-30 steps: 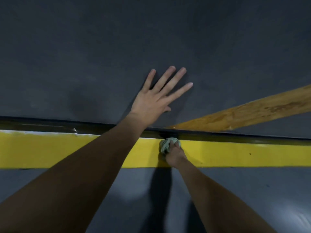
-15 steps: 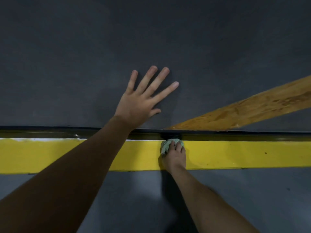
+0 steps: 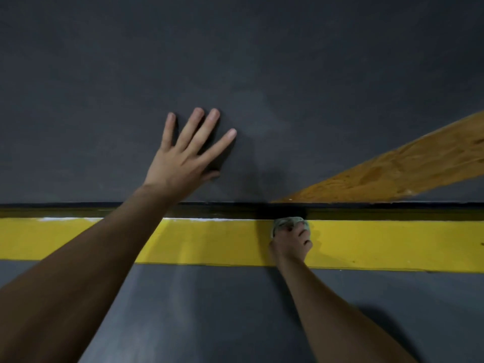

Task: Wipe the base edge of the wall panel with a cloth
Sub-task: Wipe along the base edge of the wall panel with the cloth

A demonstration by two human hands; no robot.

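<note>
Mid-wipe: right hand (image 3: pixel 290 243) curled round a bunched cloth (image 3: pixel 286 222) at the far edge of the yellow stripe (image 3: pixel 392 243), against the dark base edge (image 3: pixel 379 212). Next, probably sliding it along the seam. Beyond, left hand (image 3: pixel 183 163) spread flat on the wall panel (image 3: pixel 262 61); slanted wooden plank (image 3: pixel 392 170) meeting the edge nearby, possibly obstructing.

Head camera looks forward and down, close in: wall panel (image 3: pixel 235 61) fills the upper frame, yellow stripe (image 3: pixel 392 242) crosses the lower middle.
</note>
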